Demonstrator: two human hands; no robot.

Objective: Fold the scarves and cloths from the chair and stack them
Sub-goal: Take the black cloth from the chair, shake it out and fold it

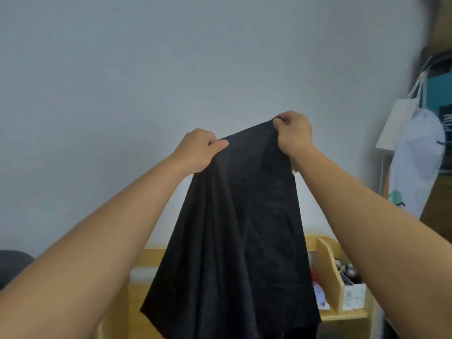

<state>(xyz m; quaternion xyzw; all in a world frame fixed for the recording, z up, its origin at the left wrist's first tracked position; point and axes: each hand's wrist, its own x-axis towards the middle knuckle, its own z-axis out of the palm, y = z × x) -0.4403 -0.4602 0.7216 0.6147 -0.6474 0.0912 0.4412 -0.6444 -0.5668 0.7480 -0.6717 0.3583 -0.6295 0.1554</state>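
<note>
Two bare forearms, no sleeves, left hand [198, 152] and right hand [294, 133] ungloved, ringless

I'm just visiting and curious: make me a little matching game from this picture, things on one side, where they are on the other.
Things:
1. black cloth
2. white bag
3. wooden shelf
4. left hand

Places:
A. hanging at far right
B. low down, behind the cloth
C. held up by both hands
D. gripping the cloth's upper left edge

Pairs: 1-C, 2-A, 3-B, 4-D
</note>
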